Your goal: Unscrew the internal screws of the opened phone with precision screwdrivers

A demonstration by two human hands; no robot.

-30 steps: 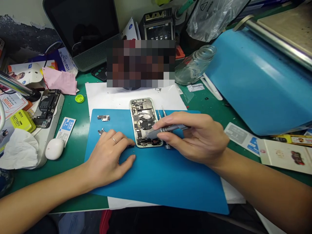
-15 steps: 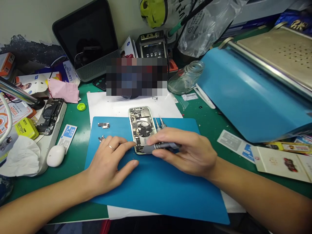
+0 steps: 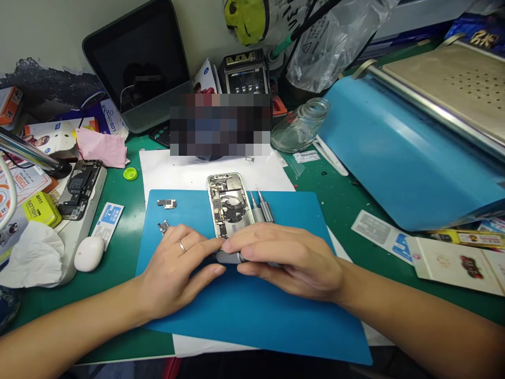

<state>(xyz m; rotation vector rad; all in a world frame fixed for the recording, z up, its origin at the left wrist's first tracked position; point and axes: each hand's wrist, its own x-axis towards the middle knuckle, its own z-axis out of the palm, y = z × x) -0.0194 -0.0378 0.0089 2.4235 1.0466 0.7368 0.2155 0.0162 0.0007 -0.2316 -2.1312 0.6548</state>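
An opened phone [image 3: 231,202] lies on the blue mat [image 3: 236,310], its inner parts exposed and its lower end partly covered by my fingers. In my right hand [image 3: 292,258] is a grey screwdriver [image 3: 229,257], held nearly level across the phone's bottom edge; its tip is hidden. My left hand [image 3: 183,268] rests on the mat at the phone's lower left corner, index finger and thumb apart on either side of the handle's end. Two more screwdrivers [image 3: 260,208] lie right of the phone. Small metal parts [image 3: 167,203] sit to its left.
A glass jar [image 3: 300,126] and white tweezers [image 3: 331,156] lie behind. Another opened phone [image 3: 81,189] rests on a white box at left, near a white earbud case [image 3: 90,253]. A blue sheet [image 3: 394,158] hangs from a metal machine [image 3: 453,84] at right.
My right hand has moved slightly down and left, bringing the screwdriver from over the phone's lower end to its bottom edge, by my left fingers. My left hand has barely moved.
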